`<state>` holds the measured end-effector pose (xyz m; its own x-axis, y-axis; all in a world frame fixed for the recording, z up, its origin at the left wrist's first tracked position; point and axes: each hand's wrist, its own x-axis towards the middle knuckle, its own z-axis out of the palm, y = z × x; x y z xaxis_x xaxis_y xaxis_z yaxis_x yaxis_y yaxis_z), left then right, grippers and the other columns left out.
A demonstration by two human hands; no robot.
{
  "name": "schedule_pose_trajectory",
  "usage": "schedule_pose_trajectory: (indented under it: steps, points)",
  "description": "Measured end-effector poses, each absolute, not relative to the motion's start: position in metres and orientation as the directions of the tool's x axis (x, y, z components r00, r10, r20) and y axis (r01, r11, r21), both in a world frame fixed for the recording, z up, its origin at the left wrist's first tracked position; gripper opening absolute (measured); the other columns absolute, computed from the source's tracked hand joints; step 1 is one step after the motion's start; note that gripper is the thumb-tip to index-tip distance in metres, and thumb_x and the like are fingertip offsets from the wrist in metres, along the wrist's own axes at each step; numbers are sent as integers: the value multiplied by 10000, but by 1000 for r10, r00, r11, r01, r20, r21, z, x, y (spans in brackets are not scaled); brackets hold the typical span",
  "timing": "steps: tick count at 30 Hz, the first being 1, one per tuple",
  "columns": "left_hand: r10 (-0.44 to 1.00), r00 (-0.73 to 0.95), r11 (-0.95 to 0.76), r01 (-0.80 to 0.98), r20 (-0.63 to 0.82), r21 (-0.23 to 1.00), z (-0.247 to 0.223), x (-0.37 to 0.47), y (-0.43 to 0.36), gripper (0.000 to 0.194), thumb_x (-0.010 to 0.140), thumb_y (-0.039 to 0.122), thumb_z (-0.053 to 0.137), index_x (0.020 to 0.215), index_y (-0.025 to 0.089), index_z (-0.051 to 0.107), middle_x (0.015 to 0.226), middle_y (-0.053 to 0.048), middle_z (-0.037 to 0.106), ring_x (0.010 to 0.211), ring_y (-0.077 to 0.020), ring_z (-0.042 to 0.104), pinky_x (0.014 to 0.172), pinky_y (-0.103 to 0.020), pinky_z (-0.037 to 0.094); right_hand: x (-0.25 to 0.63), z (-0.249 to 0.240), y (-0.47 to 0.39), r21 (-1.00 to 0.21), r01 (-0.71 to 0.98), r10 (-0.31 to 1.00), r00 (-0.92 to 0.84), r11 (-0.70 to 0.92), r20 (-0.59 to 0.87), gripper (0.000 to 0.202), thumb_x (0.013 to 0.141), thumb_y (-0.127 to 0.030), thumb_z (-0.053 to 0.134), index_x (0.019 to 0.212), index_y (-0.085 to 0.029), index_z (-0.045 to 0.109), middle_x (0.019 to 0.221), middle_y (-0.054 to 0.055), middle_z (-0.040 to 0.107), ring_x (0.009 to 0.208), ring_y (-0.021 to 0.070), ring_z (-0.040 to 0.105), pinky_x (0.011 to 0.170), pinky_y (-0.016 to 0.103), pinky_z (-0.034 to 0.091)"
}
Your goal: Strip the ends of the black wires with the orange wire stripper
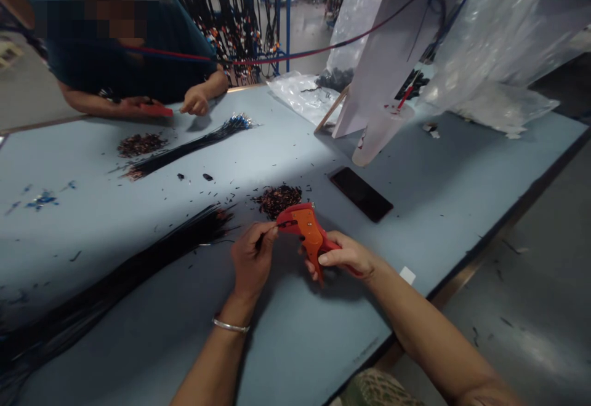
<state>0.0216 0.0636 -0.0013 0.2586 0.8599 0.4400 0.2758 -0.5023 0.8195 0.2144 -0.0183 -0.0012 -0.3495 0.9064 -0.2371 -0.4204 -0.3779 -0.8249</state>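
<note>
1. Blue bits are spread at the far left of the pale blue surface.
2. A long, fat bunch of black wires is laid on a slant, with its thin ends pointed at the left hand.
3. A brown and black heap is seen farther back. Behind it, a red tool is held by a person across the surface.
4. A smaller wire bunch is laid beside that heap, with shiny blue tips at its right end.
5. A thin black wire is pinched by the left hand, so its grip is narrow. The wire is held up to the head of the cutting tool. A silver band is worn on that wrist.
6. A heap of tiny cut bits is seen just behind the tool's head.
7. The red and orange cutting tool is held above the surface by the right hand, with its grip closed around the handles. Whether the tool's mouth is open cannot be told.
8. A dark phone is laid flat, and a white cup is stood behind it.
9. Clear plastic bags are piled at the far right.
</note>
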Motion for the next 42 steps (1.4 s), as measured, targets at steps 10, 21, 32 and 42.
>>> schedule_pose_trajectory:
  steps: [10,21,32,42]
  points:
    - [839,269,-539,295,473,789,2,22,61,169,897,277,568,817,206,698,661,10,644,605,-121,583,600,-220,444,216,1,-19,-822,-407,896,-367,-397,-251,413,680,-299,777,1016,-88,663,765,65,678,637,169,659,526,254,539]
    - [715,246,-699,239,654,674,-7,22,58,160,895,164,566,930,196,718,756,-23,695,642,-110,615,612,-215,475,219,-2,-18,-845,-408,899,-403,-345,-172,402,685,-302,777,1004,-75,683,783,83,702,660,179,667,543,268,548]
    - [707,271,-706,236,653,667,-5,21,60,157,886,125,574,937,195,706,742,0,681,635,-97,613,609,-199,471,216,0,-18,-855,-382,905,-374,-351,-205,399,697,-342,779,972,-73,674,720,52,664,583,149,639,483,233,527]
    - [741,242,-671,316,627,671,-4,21,60,98,888,188,597,908,184,692,738,0,698,639,-100,630,618,-206,480,212,-3,-18,-890,-340,933,-293,-304,-207,349,688,-356,786,870,-88,656,646,27,642,492,121,604,419,199,492]
